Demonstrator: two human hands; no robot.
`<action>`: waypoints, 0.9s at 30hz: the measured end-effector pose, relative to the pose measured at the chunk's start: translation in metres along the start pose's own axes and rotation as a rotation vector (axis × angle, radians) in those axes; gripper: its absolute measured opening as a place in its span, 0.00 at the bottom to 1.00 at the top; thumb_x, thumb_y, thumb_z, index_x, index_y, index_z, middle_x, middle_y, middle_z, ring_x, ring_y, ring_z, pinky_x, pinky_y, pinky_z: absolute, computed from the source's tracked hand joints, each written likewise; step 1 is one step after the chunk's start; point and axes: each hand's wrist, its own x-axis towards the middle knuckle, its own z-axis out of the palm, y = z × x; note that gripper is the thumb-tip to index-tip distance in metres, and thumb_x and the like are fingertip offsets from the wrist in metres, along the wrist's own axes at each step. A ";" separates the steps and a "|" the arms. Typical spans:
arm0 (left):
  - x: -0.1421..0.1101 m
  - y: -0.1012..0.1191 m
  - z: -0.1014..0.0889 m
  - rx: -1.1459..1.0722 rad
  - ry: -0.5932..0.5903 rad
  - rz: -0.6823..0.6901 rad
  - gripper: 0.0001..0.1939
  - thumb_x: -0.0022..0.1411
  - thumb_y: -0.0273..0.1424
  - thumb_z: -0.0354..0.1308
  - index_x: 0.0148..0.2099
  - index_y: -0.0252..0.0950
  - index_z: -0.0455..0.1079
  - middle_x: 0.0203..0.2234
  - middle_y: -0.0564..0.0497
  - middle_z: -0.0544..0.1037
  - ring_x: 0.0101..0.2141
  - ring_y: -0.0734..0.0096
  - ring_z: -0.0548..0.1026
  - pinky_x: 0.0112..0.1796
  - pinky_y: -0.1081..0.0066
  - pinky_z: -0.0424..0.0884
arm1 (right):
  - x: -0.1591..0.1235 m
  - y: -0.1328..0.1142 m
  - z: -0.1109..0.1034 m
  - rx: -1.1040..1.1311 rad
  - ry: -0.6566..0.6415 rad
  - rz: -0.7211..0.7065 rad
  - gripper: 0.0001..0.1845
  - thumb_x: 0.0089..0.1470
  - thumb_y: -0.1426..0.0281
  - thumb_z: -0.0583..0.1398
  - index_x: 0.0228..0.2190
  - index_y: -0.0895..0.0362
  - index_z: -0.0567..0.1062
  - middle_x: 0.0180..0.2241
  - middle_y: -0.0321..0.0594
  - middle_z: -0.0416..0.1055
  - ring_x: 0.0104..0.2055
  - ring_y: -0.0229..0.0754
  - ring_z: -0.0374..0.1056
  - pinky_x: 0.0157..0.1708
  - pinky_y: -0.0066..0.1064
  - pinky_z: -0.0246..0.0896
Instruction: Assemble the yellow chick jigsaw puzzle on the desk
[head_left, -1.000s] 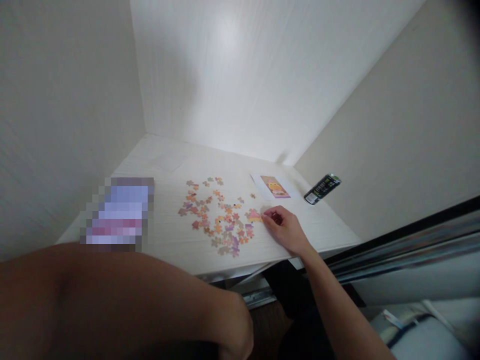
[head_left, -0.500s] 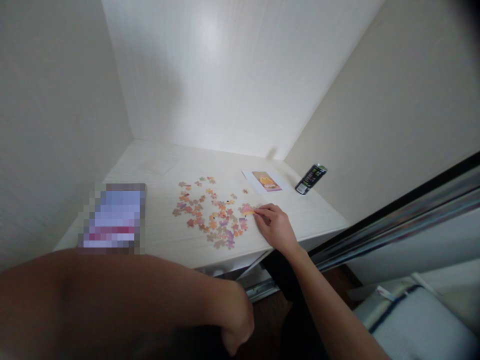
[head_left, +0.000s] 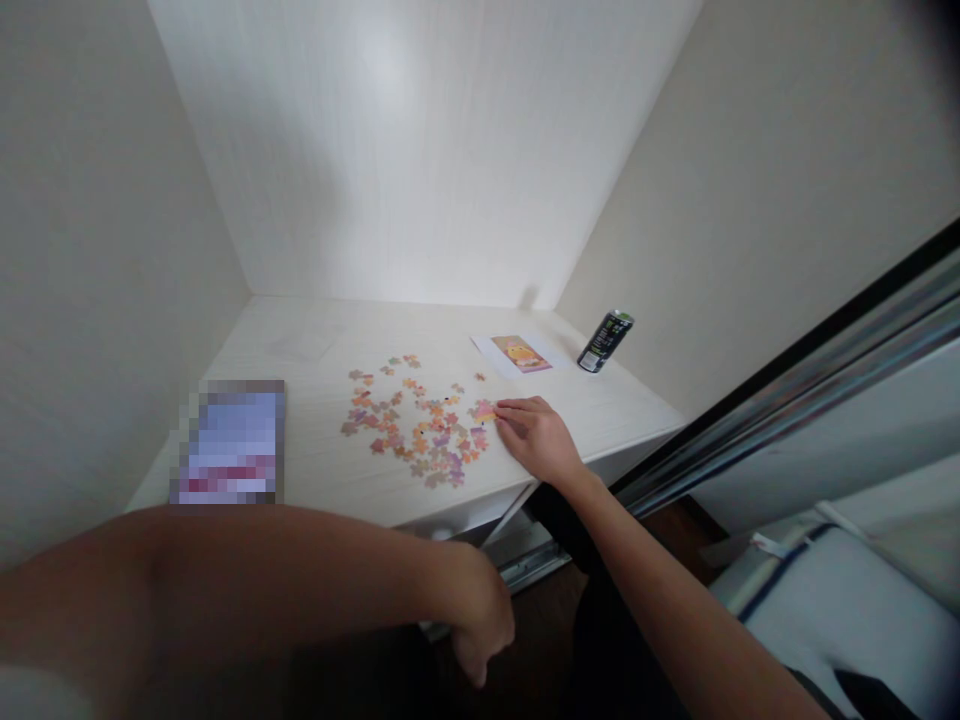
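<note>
Several small pink, orange and purple puzzle pieces point(head_left: 416, 420) lie scattered on a white desk point(head_left: 330, 470). My right hand point(head_left: 534, 436) rests on the desk at the right edge of the scatter, fingers curled, fingertips touching a small joined pink and yellow cluster point(head_left: 484, 411). My left hand point(head_left: 480, 625) hangs below the desk's front edge, fingers loosely curled downward, touching none of the pieces; my left forearm fills the lower left of the view.
A small picture card point(head_left: 517, 353) lies at the back right of the desk, with a dark can point(head_left: 604, 341) standing beside it near the right wall. A blurred-out flat box or booklet point(head_left: 231, 442) lies at the left. Walls enclose the desk on three sides.
The view has swung, shifting the desk leftward and up in frame. My right hand stays at the pink cluster, its fingertips now on it. My left hand has dropped slightly lower.
</note>
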 end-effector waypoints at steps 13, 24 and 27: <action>-0.012 -0.006 -0.025 0.084 -0.057 -0.063 0.20 0.64 0.38 0.60 0.52 0.27 0.72 0.43 0.39 0.77 0.36 0.62 0.76 0.34 0.67 0.70 | 0.000 0.004 0.001 -0.050 -0.018 -0.014 0.15 0.60 0.68 0.59 0.44 0.55 0.82 0.47 0.47 0.78 0.48 0.51 0.71 0.52 0.46 0.67; 0.000 -0.022 -0.026 0.127 -0.048 -0.133 0.14 0.66 0.37 0.58 0.45 0.29 0.71 0.44 0.42 0.75 0.48 0.62 0.74 0.50 0.58 0.72 | 0.001 0.008 0.001 -0.073 -0.036 -0.014 0.15 0.57 0.69 0.60 0.44 0.54 0.82 0.47 0.47 0.77 0.49 0.54 0.70 0.54 0.48 0.65; 0.002 -0.024 -0.025 0.116 -0.042 -0.162 0.14 0.66 0.37 0.58 0.44 0.30 0.71 0.43 0.42 0.75 0.48 0.61 0.74 0.50 0.56 0.72 | 0.000 0.008 0.000 -0.081 -0.015 -0.005 0.20 0.56 0.69 0.60 0.50 0.58 0.79 0.47 0.49 0.78 0.49 0.55 0.70 0.54 0.49 0.65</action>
